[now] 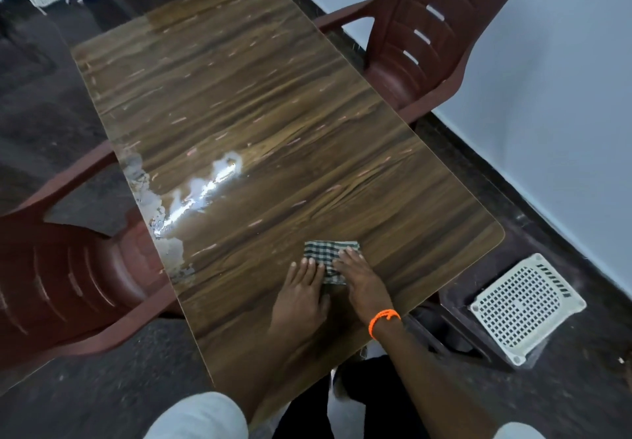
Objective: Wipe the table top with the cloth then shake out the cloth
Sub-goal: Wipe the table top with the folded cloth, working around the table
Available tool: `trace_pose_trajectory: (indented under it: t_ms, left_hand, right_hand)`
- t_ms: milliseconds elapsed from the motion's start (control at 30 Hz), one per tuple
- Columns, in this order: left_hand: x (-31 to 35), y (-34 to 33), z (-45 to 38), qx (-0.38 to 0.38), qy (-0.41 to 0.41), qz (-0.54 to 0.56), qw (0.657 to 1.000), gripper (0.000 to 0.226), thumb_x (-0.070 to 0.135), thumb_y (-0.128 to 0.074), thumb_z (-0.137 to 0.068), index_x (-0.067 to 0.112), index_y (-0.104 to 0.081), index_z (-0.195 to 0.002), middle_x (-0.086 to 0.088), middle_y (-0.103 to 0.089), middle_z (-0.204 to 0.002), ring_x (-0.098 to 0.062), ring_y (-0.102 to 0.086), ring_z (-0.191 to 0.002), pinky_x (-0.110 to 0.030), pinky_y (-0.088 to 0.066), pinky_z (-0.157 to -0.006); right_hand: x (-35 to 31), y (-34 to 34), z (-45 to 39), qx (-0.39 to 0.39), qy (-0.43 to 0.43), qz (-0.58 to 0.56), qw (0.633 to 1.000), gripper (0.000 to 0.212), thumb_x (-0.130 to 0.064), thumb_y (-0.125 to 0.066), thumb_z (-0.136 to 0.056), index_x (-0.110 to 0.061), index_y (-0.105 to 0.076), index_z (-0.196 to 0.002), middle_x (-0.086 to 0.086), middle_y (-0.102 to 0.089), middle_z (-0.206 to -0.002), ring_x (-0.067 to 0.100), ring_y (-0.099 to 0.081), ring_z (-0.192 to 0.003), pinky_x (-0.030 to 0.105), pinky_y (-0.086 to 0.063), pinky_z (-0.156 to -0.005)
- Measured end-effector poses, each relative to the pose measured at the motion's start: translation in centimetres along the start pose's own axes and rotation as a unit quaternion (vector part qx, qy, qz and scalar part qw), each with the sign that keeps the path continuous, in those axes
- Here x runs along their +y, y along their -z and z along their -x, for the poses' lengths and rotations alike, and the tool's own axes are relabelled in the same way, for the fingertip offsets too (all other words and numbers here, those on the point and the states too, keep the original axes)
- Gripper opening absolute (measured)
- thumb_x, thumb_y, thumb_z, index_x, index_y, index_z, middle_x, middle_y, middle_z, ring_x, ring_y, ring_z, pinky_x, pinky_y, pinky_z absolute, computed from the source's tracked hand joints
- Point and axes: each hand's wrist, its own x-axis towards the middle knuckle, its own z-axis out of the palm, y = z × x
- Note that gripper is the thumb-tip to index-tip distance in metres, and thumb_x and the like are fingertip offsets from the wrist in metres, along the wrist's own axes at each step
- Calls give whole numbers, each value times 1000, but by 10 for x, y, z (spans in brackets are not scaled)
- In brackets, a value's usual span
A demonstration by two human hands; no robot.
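A small folded checked cloth (325, 254), green and white, lies flat on the glossy wood-grain table top (260, 113) near its right front corner. My left hand (301, 295) rests palm down on the table with its fingertips on the cloth's left edge. My right hand (362, 278), with an orange band at the wrist, lies flat over the cloth's right half and presses it down. Both hands have straight fingers. A wet, shiny patch (191, 192) shows on the table's left side.
A dark red plastic chair (61, 281) stands tucked at the table's left edge, another (424, 35) at its right edge by the pale wall. A white perforated stool (526, 305) sits on the dark floor to the right of the table's front corner.
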Motion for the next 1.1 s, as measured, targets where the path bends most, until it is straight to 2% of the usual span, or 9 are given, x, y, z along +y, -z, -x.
trace_pose_trajectory:
  t_ms: [133,300,467,633,733,800,900,1000,1100]
  left_hand:
    - [33,1,-27,-9,-32,17,999,78,46,-28,-91,8,-25,-159,-15,-22,-166,-27,-12,-156,-44,0,-127]
    - [51,10,-84,24,-24,14,999,75,43,-35,-92,4,-32,-156,-18,-30,-163,-31,-19,-154,-43,1,-126]
    - [32,21,-100,59,24,-6,998,69,39,-36,-99,2,-28,-157,-16,-25,-164,-29,-12,-155,-44,5,-126]
    - [28,8,-70,83,40,19,996,70,43,-28,-99,0,-34,-154,-18,-33,-161,-28,-19,-154,-45,-7,-127]
    - [49,-2,-55,44,36,30,998,75,48,-26,-97,1,-30,-155,-19,-29,-162,-29,-16,-154,-48,-11,-126]
    - [66,-5,-59,26,19,38,999,77,48,-29,-95,1,-30,-155,-19,-29,-162,-29,-15,-155,-47,-9,-126]
    - [91,-4,-82,36,-9,51,998,78,47,-33,-92,1,-33,-155,-18,-31,-162,-29,-17,-154,-45,-4,-124]
    - [106,6,-111,50,-1,67,996,79,47,-26,-91,0,-34,-154,-18,-32,-162,-28,-18,-154,-43,1,-126]
    - [100,18,-132,47,7,50,998,80,47,-19,-92,1,-26,-157,-16,-23,-165,-27,-11,-156,-40,8,-125]
  right_hand:
    - [26,29,6,32,-50,21,998,58,17,-54,-77,-12,-59,-126,3,-49,-141,19,-34,-138,24,-17,-116]
    - [51,50,-36,81,-93,18,992,47,14,-50,-84,-9,-61,-123,9,-52,-138,16,-34,-135,30,-25,-113]
    - [44,36,-79,63,-54,3,996,45,5,-44,-84,-5,-58,-125,13,-51,-138,23,-34,-136,42,-28,-113]
    - [32,23,-56,40,-3,-13,999,54,15,-53,-79,-4,-56,-129,10,-47,-141,22,-31,-139,35,-21,-116]
    - [41,31,-25,29,4,-11,1000,60,18,-54,-77,-9,-55,-131,3,-44,-145,16,-29,-140,31,-21,-116]
    - [56,45,-11,29,-8,0,1000,63,19,-54,-76,-11,-55,-131,0,-43,-145,13,-29,-140,29,-22,-116]
    - [82,70,-10,40,-41,8,998,56,16,-54,-79,-11,-58,-128,0,-46,-143,14,-31,-139,27,-23,-115]
    - [100,84,-30,53,-71,26,996,51,15,-55,-81,-10,-59,-125,2,-48,-142,14,-31,-139,25,-22,-115]
    - [102,86,-60,69,-75,17,995,48,16,-56,-80,-7,-61,-122,8,-51,-138,19,-35,-137,30,-25,-115]
